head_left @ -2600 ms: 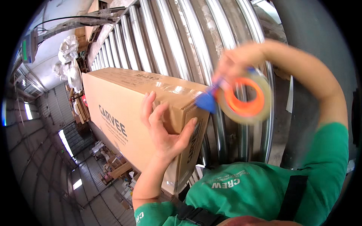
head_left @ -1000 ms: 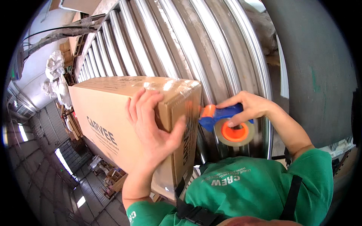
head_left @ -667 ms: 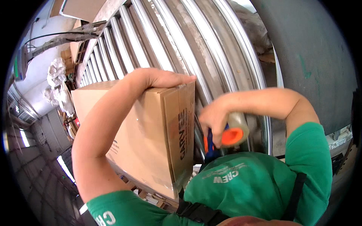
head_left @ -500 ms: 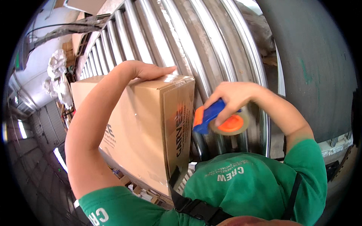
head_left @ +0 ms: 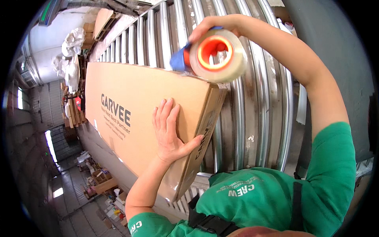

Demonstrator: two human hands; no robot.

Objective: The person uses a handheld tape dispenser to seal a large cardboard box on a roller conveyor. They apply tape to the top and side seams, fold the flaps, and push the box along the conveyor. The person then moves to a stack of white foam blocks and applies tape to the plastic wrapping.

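Note:
A long brown cardboard box [head_left: 126, 102] with dark print lies on a metal roller conveyor [head_left: 252, 118]. My left hand [head_left: 170, 132] rests flat on its broad face near the closest end, fingers spread, thumb hooked over the corner edge. My right hand [head_left: 215, 27] is raised above the box's far top corner, gripping a tape dispenser [head_left: 215, 55] with a blue body, an orange core and a roll of clear tape. The dispenser's blue front touches or hovers just at the box's upper edge.
The conveyor's steel rollers run away toward the top of the view. A grey wall or post [head_left: 335, 47] stands to the right. White bags [head_left: 73, 55] and stacked wooden pieces [head_left: 75, 110] sit at the left; more cartons [head_left: 102, 181] lie on the floor below.
My right hand has lifted the tape dispenser from beside the box's end up to its top corner. My left hand has slid from the box's top onto its broad face.

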